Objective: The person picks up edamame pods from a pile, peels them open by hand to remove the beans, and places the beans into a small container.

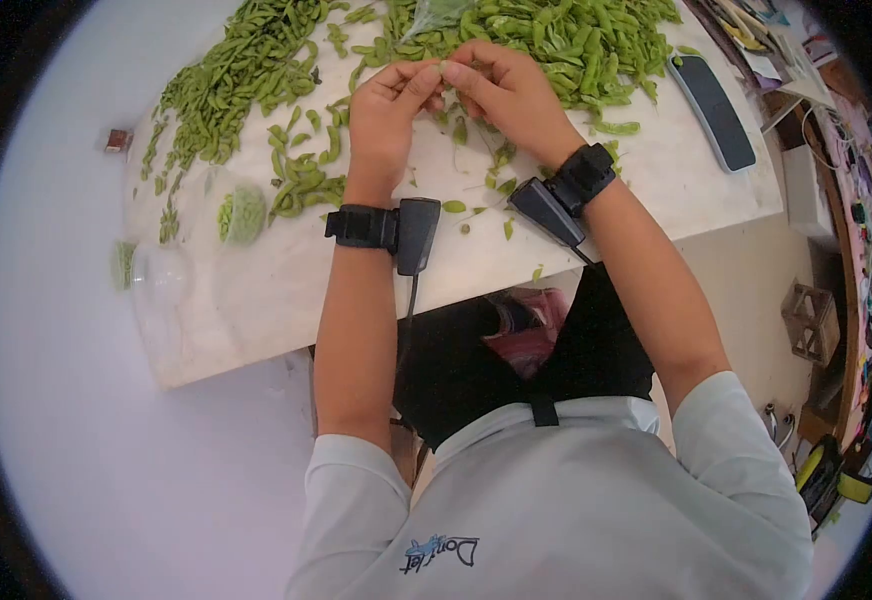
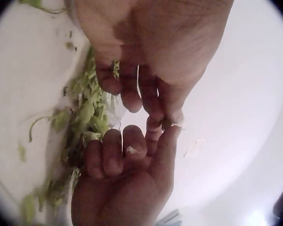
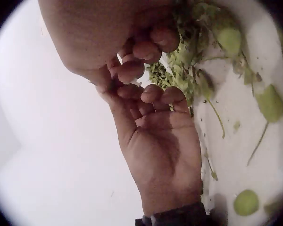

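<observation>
My left hand (image 1: 384, 115) and right hand (image 1: 516, 105) meet above the table, thumb tips close together. Between them they pinch a small green soybean pod (image 1: 443, 68), mostly covered by the fingers. In the left wrist view a sliver of the pod (image 2: 167, 124) shows between thumbs and forefingers. The other fingers of both hands are bent inward. A pale fleck sits on a right-hand finger (image 2: 134, 141). Close beyond the hands lies a big heap of green pods (image 1: 586, 50), with a clear plastic bag (image 1: 438, 14) on it.
Another pod heap (image 1: 246, 80) covers the left of the white table (image 1: 306, 300). A bag of shelled beans (image 1: 243, 214) and a clear plastic container (image 1: 163, 275) stand at the near left. A phone (image 1: 712, 112) lies right; loose leaves (image 1: 454, 206) are scattered nearer.
</observation>
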